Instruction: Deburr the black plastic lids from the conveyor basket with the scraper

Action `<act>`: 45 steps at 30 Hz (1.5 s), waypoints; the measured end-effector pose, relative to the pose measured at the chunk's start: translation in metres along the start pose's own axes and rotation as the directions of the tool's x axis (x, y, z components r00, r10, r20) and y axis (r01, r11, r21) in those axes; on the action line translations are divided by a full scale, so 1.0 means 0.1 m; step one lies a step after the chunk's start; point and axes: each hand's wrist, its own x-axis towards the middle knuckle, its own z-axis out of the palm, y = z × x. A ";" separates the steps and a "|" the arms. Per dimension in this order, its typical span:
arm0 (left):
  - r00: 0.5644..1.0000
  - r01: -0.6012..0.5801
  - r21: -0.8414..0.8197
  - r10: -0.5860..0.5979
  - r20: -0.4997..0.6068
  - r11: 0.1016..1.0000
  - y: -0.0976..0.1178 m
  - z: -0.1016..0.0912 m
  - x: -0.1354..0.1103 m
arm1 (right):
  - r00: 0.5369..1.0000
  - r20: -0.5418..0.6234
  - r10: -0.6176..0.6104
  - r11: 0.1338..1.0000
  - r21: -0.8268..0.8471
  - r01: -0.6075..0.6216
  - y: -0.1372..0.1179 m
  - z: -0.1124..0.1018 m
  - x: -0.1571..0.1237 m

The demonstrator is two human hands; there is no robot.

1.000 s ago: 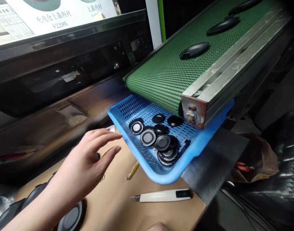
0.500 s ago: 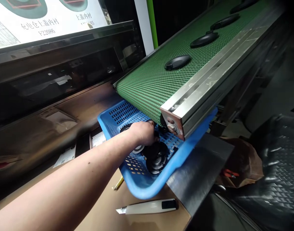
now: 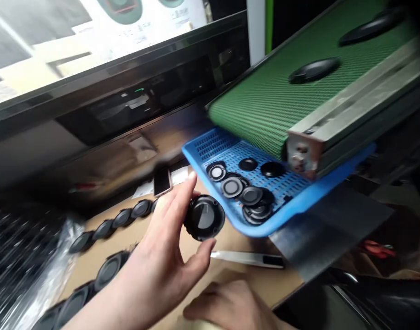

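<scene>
Out of the basket, my left hand (image 3: 165, 247) grips a round black plastic part (image 3: 205, 217) by its edges, thumb below and fingers above. The part's hollow face with a shiny centre turns toward me. Low in the view, my right hand (image 3: 230, 305) is blurred, its fingers curled downward; what they hold, if anything, is hidden. Beyond my left hand, a blue plastic basket (image 3: 251, 231) contains several similar black round parts (image 3: 253, 196). Just above my right hand, a white-handled utility knife (image 3: 247, 259) lies on the cardboard surface.
A green conveyor belt (image 3: 264, 110) with black parts (image 3: 314, 70) on it ends over the basket. Rows of black parts (image 3: 108, 270) lie at left beside clear plastic wrap (image 3: 63, 256). A phone (image 3: 162, 182) rests behind them. Printed sheets (image 3: 151, 27) hang at the back.
My left hand has come out of the basket toward me with a black round part. My right hand has entered at the bottom. The view has swung left, showing the rows of parts.
</scene>
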 end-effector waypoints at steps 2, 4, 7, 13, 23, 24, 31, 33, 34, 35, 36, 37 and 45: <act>0.996 0.087 -0.022 -0.088 -0.029 0.996 0.02 -0.02 -0.36 | 1.000 0.010 0.016 0.999 0.039 -0.017 -0.07 -0.02 0.02; 0.987 0.149 -0.078 -0.153 -0.056 0.986 0.03 -0.02 -0.62 | 0.998 0.009 0.059 0.997 0.053 -0.060 -0.17 -0.07 0.04; 0.979 0.172 -0.134 -0.184 -0.086 0.976 0.02 -0.06 -0.91 | 0.993 -0.006 0.116 0.993 0.024 -0.116 -0.30 -0.11 0.06; 0.942 0.268 -0.327 -0.317 -0.107 0.906 -0.01 -0.14 -1.32 | 0.991 -0.051 0.121 0.984 -0.125 -0.126 -0.35 -0.01 0.04; 0.794 -0.012 -0.864 -0.530 0.298 -0.503 0.06 0.24 -1.77 | 0.984 -0.106 0.143 0.943 -0.288 -0.168 -0.31 0.06 -0.08; 0.774 -0.015 -0.859 -0.550 0.314 -0.512 0.07 0.27 -1.80 | 0.982 -0.110 0.153 0.940 -0.292 -0.179 -0.31 0.07 -0.09; 0.736 0.013 -0.890 -0.598 0.318 -0.456 0.10 0.33 -1.96 | 0.949 -0.157 0.275 0.925 -0.225 -0.306 -0.47 0.05 -0.08; 0.741 0.060 -0.905 -0.589 0.323 -0.420 0.10 0.35 -1.98 | 0.952 -0.008 0.305 0.944 -0.128 -0.303 -0.58 0.06 -0.01; 0.746 0.095 -0.909 -0.576 0.335 -0.406 0.11 0.36 -1.99 | 0.946 0.083 0.314 0.948 -0.075 -0.308 -0.64 0.07 0.03; 0.753 0.135 -0.909 -0.556 0.352 -0.394 0.12 0.37 -2.00 | 0.934 0.159 0.321 0.947 -0.032 -0.320 -0.69 0.09 0.06; 0.762 0.170 -0.909 -0.534 0.366 -0.381 0.13 0.38 -2.00 | 0.921 0.210 0.329 0.942 -0.005 -0.336 -0.73 0.10 0.09; 0.773 0.190 -0.910 -0.515 0.370 -0.368 0.14 0.38 -2.00 | 0.912 0.229 0.340 0.936 0.005 -0.351 -0.76 0.11 0.12; 0.941 0.033 -0.911 -0.319 -0.110 0.411 0.15 0.41 -2.10 | 0.719 0.090 0.689 0.587 0.514 -0.626 -0.82 0.13 0.15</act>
